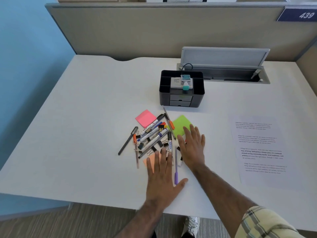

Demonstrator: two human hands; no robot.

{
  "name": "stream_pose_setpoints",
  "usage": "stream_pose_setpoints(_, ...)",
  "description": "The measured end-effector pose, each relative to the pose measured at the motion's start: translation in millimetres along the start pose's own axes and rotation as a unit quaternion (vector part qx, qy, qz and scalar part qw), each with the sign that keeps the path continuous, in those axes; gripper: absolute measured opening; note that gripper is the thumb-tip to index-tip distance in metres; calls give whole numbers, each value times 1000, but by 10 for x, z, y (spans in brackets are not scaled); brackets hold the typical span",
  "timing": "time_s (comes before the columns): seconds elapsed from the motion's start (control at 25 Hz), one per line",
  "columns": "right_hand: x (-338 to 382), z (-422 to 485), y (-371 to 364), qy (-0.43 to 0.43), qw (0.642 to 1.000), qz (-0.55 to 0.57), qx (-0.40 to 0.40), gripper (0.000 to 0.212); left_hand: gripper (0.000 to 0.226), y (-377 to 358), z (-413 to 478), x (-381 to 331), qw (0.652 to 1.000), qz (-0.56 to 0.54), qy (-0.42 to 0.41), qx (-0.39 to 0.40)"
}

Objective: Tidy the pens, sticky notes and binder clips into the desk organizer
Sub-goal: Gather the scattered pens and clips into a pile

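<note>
Grip: none closed on anything. Left hand (160, 176) lies flat, fingers straight and slightly spread, over the orange sticky pad (151, 160) at the near edge of the pile, with its thumb out beside the purple pen (176, 174). Right hand (193, 148) is likewise flat and spread, fingertips over the near corner of the green sticky pad (180, 124). Cannot tell whether the palms press down or hover just above.

Around the hands:
- A tangled heap of pens and markers (154, 134), with binder clips (161, 126) mixed through it.
- The pink sticky pad (145, 118) at the heap's far left.
- One black pen (127, 140) lying apart to the left.
- The desk organizer (164, 98) just beyond the heap, drawers facing near. A small grey box (181, 83) occupies its top middle compartment.
- A printed sheet (259, 148) on the counter (85, 117), well to the right.

Judgement: sorting not begun; no task item visible in the open compartments.

Risks from here:
- Raking with flat hands could roll round pens toward the near counter edge and off it.
- Clips look interlocked with the pens, so lifting one pen may drag others.
- The box in the middle compartment leaves less room for the pads.
</note>
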State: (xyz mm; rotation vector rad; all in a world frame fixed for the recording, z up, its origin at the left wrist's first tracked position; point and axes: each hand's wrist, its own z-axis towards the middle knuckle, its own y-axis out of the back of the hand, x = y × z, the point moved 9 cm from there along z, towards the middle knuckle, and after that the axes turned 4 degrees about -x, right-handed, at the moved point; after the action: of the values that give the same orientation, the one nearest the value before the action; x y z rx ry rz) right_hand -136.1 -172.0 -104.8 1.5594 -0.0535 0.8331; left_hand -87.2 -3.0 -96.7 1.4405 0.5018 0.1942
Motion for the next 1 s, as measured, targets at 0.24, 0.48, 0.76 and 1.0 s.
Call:
stream_pose_setpoints(0.24,-80,-42,-60,65,987,-123,76,85,105,-43,65,399,997,32,70,15)
stream_pose_setpoints(0.48,102,-60,-150,67,984,-137,95,84,103,-6,144,652,997,36,61,17)
stream_pose_setpoints(0.76,317,-103,-258,60,985,-130,98,82,101,56,178,713,999,30,36,2)
stream_pose_setpoints(1.0,428,-144,-335,53,984,-135,107,81,101,75,168,799,999,40,35,7)
